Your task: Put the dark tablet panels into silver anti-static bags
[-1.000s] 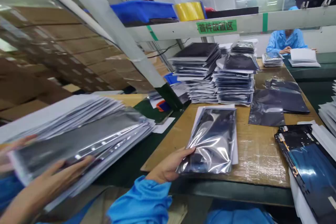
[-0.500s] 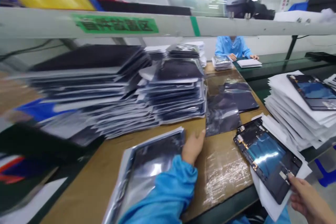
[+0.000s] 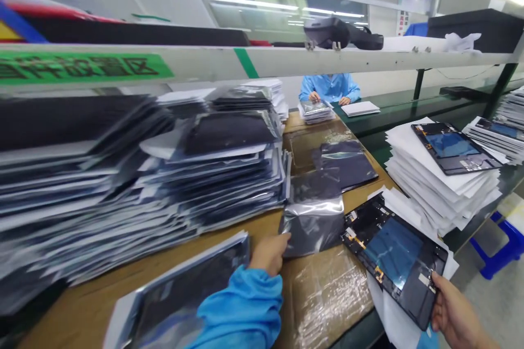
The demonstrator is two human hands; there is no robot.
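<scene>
— Two hands in view. Left hand, in a bright blue sleeve, reaching across the brown cardboard-topped counter, fingertips touching the near corner of a flat, empty silvery-grey antistatic bag. Pinched or merely pressed?

— Cannot tell; fingers curled at the bag's edge, grip hidden behind the knuckles. Lying just left of that sleeve, a bagged dark panel in shiny plastic, flat on the counter.

— And the right hand?

— Closed on the lower right corner of a dark rectangular tablet back panel with a blue glossy centre, thumb on top. Panel resting tilted on a white foam sheet at the counter's near right edge, just right of the empty bag.

— Behind all that?

— Tall blurred stacks of bagged dark panels to the left. More loose dark bags farther back. On the right, a stack of white foam sheets topped with another dark panel. Beyond, a person in a blue coat seated at the far end.
</scene>
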